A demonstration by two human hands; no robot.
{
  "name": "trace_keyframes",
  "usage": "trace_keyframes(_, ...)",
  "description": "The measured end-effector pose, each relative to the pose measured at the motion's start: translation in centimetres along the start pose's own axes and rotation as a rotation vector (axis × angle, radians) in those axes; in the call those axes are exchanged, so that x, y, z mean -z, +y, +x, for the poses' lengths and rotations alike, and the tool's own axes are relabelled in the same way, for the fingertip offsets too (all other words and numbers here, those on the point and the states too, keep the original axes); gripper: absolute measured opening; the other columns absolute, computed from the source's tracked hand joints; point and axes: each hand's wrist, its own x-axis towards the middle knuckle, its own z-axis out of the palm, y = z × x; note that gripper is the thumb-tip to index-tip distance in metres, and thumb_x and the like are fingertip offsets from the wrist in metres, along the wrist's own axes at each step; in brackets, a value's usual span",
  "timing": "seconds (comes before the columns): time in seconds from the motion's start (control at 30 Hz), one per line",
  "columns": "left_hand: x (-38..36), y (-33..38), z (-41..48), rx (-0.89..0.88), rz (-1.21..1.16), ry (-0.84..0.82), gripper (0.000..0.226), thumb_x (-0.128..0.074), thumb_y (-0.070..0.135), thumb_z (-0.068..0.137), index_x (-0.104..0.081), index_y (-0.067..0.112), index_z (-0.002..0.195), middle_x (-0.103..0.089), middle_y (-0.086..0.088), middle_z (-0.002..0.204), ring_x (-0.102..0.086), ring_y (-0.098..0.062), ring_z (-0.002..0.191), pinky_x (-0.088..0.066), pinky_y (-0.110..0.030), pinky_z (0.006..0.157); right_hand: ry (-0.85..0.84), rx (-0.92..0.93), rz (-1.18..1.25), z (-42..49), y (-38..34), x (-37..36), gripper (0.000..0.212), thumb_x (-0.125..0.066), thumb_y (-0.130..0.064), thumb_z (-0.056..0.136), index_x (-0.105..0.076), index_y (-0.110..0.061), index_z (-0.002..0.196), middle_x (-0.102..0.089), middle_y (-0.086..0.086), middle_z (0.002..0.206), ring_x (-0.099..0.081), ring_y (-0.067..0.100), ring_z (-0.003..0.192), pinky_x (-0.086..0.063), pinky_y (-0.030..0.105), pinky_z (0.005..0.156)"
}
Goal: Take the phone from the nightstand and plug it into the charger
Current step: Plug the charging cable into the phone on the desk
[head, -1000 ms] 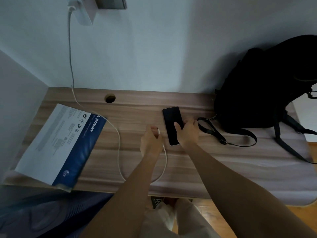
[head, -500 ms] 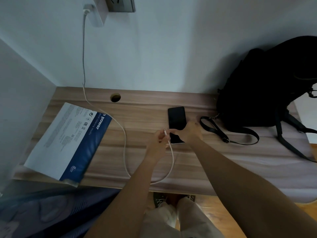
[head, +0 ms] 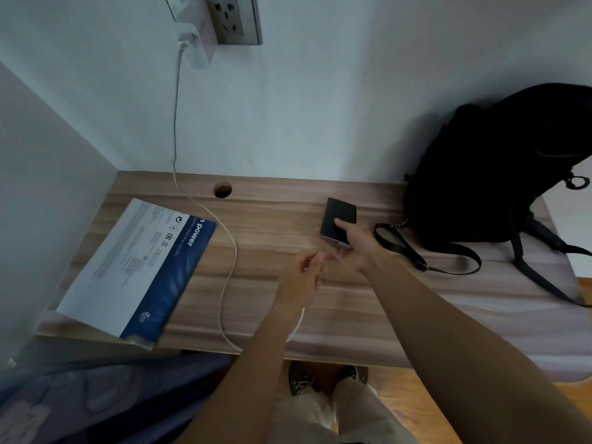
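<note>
Black phone [head: 339,220] lifted off the wooden nightstand [head: 448,302], tilted with its near end raised, clamped in the right hand [head: 354,248]: thumb across the dark screen, fingers under the pale lower edge. Left hand [head: 302,274] just beside it, to the left and slightly nearer the camera, fingertips pinched together on the end of the white charging cable [head: 229,251]; plug tip itself too small and blurred to make out, and not yet touching the phone. Cable running from the white charger [head: 195,43] in the wall socket [head: 235,20] down the wall, across the tabletop in a curve, looping off the front edge and back up to the left hand. Round cable hole [head: 223,189] in the tabletop near the wall, left of the phone. White-and-blue printed package [head: 137,270] lying flat on the left part of the surface, 1 corner overhanging the front edge. Black backpack [head: 499,168] leaning against the wall on the right, its straps trailing over the wood close to the right wrist. Pale trousers and dark shoes visible below the front edge, blue fabric at lower left.
</note>
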Motion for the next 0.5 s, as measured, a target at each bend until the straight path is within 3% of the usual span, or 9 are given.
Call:
trace_keyframes(0.07,-0.3,0.4,0.1,-0.024,-0.030,0.033,0.023,-0.054,0.018,0.109,-0.070,0.006,0.120,-0.062,0.001,0.076,-0.052,-0.007,0.060,-0.046,-0.013,0.053,-0.027,-0.009,0.046,-0.5,0.1,-0.6,0.038,-0.052,-0.008,0.107,-0.050,0.007,0.141,-0.067,0.027,0.132,-0.072,0.031,0.086,-0.065,0.034,0.055)
trace_keyframes(0.23,-0.6,1.0,0.1,-0.086,-0.114,0.092,0.020,-0.066,0.014,0.102,-0.076,0.005,0.117,-0.074,-0.003,0.081,-0.063,-0.007,0.059,-0.057,-0.017,0.057,-0.111,-0.058,-0.043,-1.6,0.5,-1.7,0.043,-0.040,-0.019,0.110,-0.049,0.004,0.146,-0.073,0.019,0.100,-0.070,0.028,0.085,-0.059,0.030,0.051)
trace_keyframes(0.43,-0.6,1.0,0.3,-0.068,-0.177,0.109,0.019,-0.069,0.010,0.100,-0.076,0.002,0.115,-0.075,-0.004,0.083,-0.066,-0.005,0.061,-0.061,-0.021,0.063,-0.168,-0.061,0.031,-1.7,1.5,-1.9,0.034,-0.041,-0.017,0.111,-0.050,0.006,0.135,-0.080,0.020,0.080,-0.072,0.032,0.087,-0.061,0.038,0.072)
trace_keyframes(0.5,-0.5,1.0,0.4,-0.061,-0.178,0.109,0.017,-0.069,0.012,0.099,-0.078,0.004,0.111,-0.076,-0.002,0.081,-0.066,-0.004,0.059,-0.061,-0.020,0.061,-0.161,-0.067,0.027,-1.7,1.8,-1.8,0.038,-0.044,-0.018,0.110,-0.051,0.007,0.137,-0.079,0.020,0.090,-0.074,0.031,0.088,-0.060,0.040,0.077)
